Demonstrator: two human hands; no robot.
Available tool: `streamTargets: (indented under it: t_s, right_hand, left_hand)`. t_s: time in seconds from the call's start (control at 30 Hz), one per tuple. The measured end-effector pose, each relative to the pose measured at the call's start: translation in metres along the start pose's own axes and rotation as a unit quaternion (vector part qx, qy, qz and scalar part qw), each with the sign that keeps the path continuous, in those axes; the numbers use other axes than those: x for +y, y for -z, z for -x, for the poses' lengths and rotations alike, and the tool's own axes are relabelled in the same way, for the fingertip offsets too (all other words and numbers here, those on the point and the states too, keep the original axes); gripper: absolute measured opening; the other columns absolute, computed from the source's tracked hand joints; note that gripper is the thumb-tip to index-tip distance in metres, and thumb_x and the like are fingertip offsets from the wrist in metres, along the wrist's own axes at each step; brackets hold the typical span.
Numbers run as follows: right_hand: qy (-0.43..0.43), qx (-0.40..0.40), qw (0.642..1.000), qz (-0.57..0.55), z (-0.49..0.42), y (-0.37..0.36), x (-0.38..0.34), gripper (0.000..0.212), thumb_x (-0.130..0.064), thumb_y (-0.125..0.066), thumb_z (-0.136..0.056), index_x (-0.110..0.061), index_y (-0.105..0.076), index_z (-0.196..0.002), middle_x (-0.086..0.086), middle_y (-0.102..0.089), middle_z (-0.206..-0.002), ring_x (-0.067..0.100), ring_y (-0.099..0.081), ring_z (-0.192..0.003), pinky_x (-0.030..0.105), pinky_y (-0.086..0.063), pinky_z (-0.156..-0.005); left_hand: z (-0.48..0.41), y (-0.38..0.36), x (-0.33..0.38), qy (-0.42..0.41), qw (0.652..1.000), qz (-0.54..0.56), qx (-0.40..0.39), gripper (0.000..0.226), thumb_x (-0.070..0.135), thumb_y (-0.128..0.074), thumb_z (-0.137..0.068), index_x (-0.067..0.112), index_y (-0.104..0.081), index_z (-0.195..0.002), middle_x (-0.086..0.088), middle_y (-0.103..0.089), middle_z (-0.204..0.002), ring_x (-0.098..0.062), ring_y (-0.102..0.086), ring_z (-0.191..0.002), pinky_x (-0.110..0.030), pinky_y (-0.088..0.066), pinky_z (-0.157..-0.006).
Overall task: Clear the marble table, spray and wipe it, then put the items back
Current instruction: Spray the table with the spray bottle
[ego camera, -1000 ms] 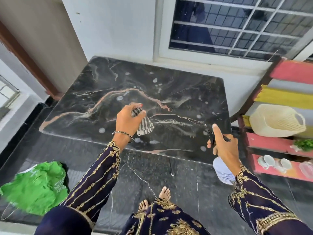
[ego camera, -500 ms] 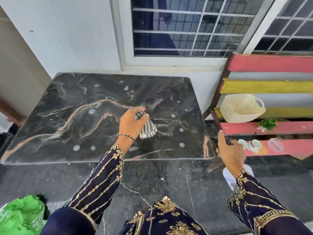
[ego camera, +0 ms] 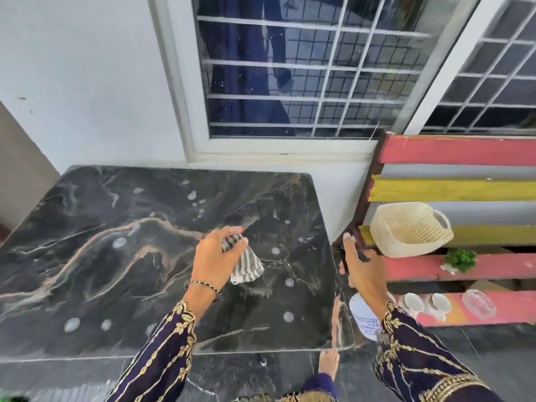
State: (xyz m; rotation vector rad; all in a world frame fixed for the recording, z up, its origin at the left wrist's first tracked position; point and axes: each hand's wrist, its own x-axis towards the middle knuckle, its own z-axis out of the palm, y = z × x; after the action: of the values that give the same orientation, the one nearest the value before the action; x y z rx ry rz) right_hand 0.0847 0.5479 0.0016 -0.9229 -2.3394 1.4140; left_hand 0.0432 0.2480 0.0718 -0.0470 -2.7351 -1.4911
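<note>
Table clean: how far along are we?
Done: basket, cups, glass dish and plant sit on the slatted shelf; spray droplets dot the marble table. In hand: left hand grips the striped cloth over the table, right hand holds the spray bottle off its right edge. Left: wiping up the droplets, then returning the items.

Marble table (ego camera: 116, 271) left of shelf (ego camera: 464, 152), basket (ego camera: 406, 230) on shelf (cups (ego camera: 413, 303) below)

Spray bottle (ego camera: 362, 313): head mostly hidden under right hand (ego camera: 362, 275); lower body behind right sleeve (ego camera: 412, 352); label print too small to read.
Striped cloth (ego camera: 246, 266): upper part buried in left hand (ego camera: 214, 259).
Desk (ego camera: 116, 256): left edge cut by frame.
Green item (ego camera: 11, 398): almost wholly out of frame.
</note>
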Motion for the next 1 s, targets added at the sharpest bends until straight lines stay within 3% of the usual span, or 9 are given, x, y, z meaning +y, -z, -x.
streamTargets:
  t_s: [0.13,0.23,0.3,0.4,0.47,0.57,0.77,0.87,1.0]
  right_hand:
    - [0.01,0.012,0.998,0.057,-0.076,-0.024,-0.013,0.085,-0.095,-0.034,-0.075,-0.018,-0.064,-0.057,-0.003,-0.069,-0.053,0.017,-0.067,-0.051,0.035,-0.05,-0.063]
    - [0.059,-0.003,0.988,0.146,-0.134,-0.038,-0.016,0.097,-0.1,-0.016,-0.071,-0.017,-0.066,-0.06,-0.002,-0.069,-0.059,0.021,-0.067,-0.065,0.033,-0.046,-0.065]
    - [0.063,-0.044,0.987,0.139,-0.17,-0.046,-0.018,0.097,-0.098,-0.019,-0.073,-0.015,-0.067,-0.062,0.001,-0.069,-0.061,0.023,-0.066,-0.067,0.037,-0.052,-0.07]
    - [0.083,-0.09,0.989,0.087,-0.217,-0.053,-0.022,0.092,-0.093,-0.03,-0.08,-0.011,-0.061,-0.051,0.002,-0.065,-0.05,0.019,-0.065,-0.053,0.041,-0.057,-0.065]
    - [0.079,-0.122,0.988,0.043,-0.241,-0.057,-0.026,0.09,-0.088,-0.038,-0.084,-0.007,-0.062,-0.053,0.005,-0.066,-0.051,0.023,-0.065,-0.05,0.045,-0.059,-0.062]
    - [0.07,-0.155,0.985,-0.021,-0.274,-0.057,-0.027,0.092,-0.087,-0.044,-0.084,-0.001,-0.062,-0.061,0.012,-0.066,-0.056,0.034,-0.062,-0.053,0.048,-0.056,-0.061]
    - [0.09,-0.151,0.98,-0.097,-0.328,-0.031,-0.01,0.083,-0.079,-0.051,-0.089,0.0,-0.054,-0.065,0.022,-0.054,-0.06,0.023,-0.048,-0.049,0.035,-0.043,-0.057]
    - [0.069,-0.132,0.978,-0.144,-0.358,-0.006,0.001,0.074,-0.071,-0.061,-0.089,0.001,-0.059,-0.071,0.023,-0.059,-0.067,0.013,-0.048,-0.053,0.024,-0.04,-0.055]
    - [0.058,-0.115,0.982,-0.138,-0.4,0.038,0.017,0.063,-0.065,-0.071,-0.085,-0.005,-0.059,-0.068,0.0,-0.05,-0.054,0.013,-0.046,-0.053,0.024,-0.035,-0.053]
  left_hand:
    - [-0.031,-0.036,0.011,0.038,0.998,0.032,0.026,0.019,0.031,-0.068,-0.085,0.035,-0.069,-0.103,0.01,-0.069,-0.097,0.0,-0.062,-0.076,-0.004,-0.043,-0.065]
    - [-0.053,-0.066,0.025,0.068,0.995,0.054,0.052,0.017,0.029,-0.07,-0.084,0.034,-0.07,-0.1,0.014,-0.069,-0.102,0.0,-0.063,-0.093,-0.012,-0.047,-0.083]
    - [-0.071,-0.088,0.034,0.074,0.994,0.045,0.06,0.017,0.029,-0.071,-0.084,0.033,-0.071,-0.101,0.016,-0.069,-0.103,0.001,-0.063,-0.098,-0.019,-0.047,-0.089]
    - [-0.095,-0.118,0.049,0.087,0.993,0.035,0.073,0.018,0.031,-0.072,-0.083,0.034,-0.072,-0.101,0.017,-0.07,-0.099,0.004,-0.064,-0.093,-0.017,-0.048,-0.085]
    - [-0.108,-0.138,0.059,0.092,0.992,0.05,0.077,0.017,0.03,-0.072,-0.083,0.033,-0.072,-0.1,0.017,-0.071,-0.1,0.004,-0.065,-0.093,-0.016,-0.049,-0.084]
    - [-0.127,-0.169,0.078,0.09,0.991,0.059,0.083,0.014,0.028,-0.073,-0.082,0.035,-0.073,-0.094,0.018,-0.072,-0.096,0.0,-0.066,-0.08,-0.008,-0.048,-0.072]
    - [-0.164,-0.24,0.117,0.05,0.997,0.062,0.005,0.02,0.023,-0.071,-0.085,0.036,-0.072,-0.1,0.014,-0.072,-0.09,0.009,-0.053,-0.052,-0.001,-0.037,-0.051]
    - [-0.187,-0.285,0.135,0.044,0.996,0.073,-0.038,0.024,0.019,-0.072,-0.084,0.038,-0.072,-0.098,0.017,-0.072,-0.096,0.009,-0.064,-0.073,-0.001,-0.044,-0.063]
    - [-0.212,-0.34,0.15,0.02,0.995,0.038,-0.093,0.024,0.018,-0.07,-0.085,0.037,-0.071,-0.1,0.019,-0.068,-0.096,0.014,-0.061,-0.08,0.0,-0.043,-0.069]
